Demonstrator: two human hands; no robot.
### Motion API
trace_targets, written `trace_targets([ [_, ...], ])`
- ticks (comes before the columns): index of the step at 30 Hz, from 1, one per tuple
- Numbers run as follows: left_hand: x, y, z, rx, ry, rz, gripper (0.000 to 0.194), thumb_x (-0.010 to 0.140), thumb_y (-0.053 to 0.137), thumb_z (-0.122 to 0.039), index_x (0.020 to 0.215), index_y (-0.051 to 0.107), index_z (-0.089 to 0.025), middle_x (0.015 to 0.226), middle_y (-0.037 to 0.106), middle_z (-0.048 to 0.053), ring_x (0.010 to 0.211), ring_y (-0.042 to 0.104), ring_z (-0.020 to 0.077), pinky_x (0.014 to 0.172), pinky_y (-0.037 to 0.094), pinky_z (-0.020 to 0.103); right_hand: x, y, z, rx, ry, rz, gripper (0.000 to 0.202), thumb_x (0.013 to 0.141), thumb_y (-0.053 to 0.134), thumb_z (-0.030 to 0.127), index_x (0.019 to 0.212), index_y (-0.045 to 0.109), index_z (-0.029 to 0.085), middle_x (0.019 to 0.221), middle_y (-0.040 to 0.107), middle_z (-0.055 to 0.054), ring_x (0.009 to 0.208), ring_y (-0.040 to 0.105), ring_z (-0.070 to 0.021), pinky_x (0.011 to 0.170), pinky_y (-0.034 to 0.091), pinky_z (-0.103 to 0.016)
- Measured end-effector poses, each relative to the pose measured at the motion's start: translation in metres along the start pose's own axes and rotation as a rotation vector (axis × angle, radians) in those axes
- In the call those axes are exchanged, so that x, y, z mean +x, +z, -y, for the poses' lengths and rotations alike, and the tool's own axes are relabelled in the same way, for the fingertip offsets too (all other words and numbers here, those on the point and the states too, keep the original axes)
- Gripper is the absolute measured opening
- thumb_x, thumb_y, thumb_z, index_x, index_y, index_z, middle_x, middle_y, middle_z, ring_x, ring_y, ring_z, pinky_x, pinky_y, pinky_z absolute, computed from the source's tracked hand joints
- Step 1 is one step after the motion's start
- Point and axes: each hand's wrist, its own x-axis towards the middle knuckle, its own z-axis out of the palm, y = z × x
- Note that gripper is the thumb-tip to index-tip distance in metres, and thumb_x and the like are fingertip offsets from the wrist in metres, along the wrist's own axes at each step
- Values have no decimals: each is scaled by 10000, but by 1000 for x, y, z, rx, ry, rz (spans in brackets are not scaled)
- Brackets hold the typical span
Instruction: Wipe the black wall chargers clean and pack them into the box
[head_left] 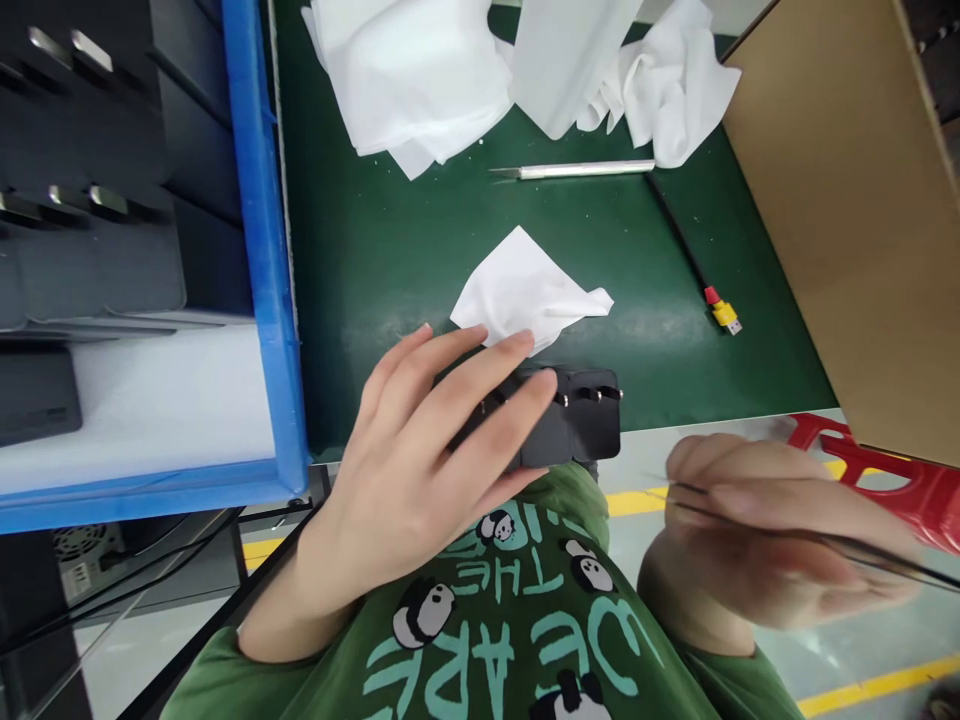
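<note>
A short row of black plug adapters [595,432] with metal pins sits at the front edge of the green table. My left hand [420,470] lies over the row's left part, fingers across the top and thumb along the near side, gripping it. Its fingers hide some of the adapters. Just beyond, a white cloth [517,280] lies crumpled, touched by the fingertips. To the right, past the table edge, my right hand [780,530] is closed on thin black tweezers [847,545]; their tips point left and are slightly blurred.
At left stands a blue tray [266,250] with more black adapters. White cloths [435,80] are piled at the back. A craft knife [585,170] and a short USB cable [679,235] lie on the table [375,240]. A cardboard box [847,200] borders the right, above a red stool [915,500].
</note>
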Motion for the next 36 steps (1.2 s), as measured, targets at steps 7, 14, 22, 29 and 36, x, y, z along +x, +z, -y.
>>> trace_targets([
  [7,-20,1,-1,-63,153,-37,230,826,789,-177,1044,726,-211,1225,718,41,1274,574,234,1244,304,450,4,5,-17,68,-187,-251,210,979,643,328,983,788,177,629,603,-11,476,509,-119,364,375,-270],
  [14,-24,-4,4,-78,179,40,248,830,797,-324,1053,715,-250,1340,671,71,1356,516,318,1189,357,558,-1,-15,-24,-98,-126,-283,138,950,653,277,1011,760,215,702,634,-17,542,567,-146,437,426,-294],
  [22,-45,-17,9,-333,-203,-230,896,771,851,-408,1533,397,-288,1464,547,127,1337,544,319,1121,462,513,36,-41,-60,-691,-239,307,324,968,506,114,1245,613,245,1128,622,-109,1012,655,-227,864,563,-378],
  [29,-51,-26,5,-350,-407,35,1008,858,783,-310,1610,113,-343,1553,458,153,1409,491,301,1132,461,506,51,-21,-22,-669,-366,441,457,1011,507,233,1463,462,180,1341,567,-176,1261,548,-309,1042,476,-489],
  [36,-56,-51,7,-224,-419,119,914,887,737,-396,1603,173,-328,1460,555,128,1327,567,288,1079,512,449,49,51,11,-828,-532,726,911,856,566,761,1441,475,69,1301,620,-200,1083,592,-351,829,502,-455],
])
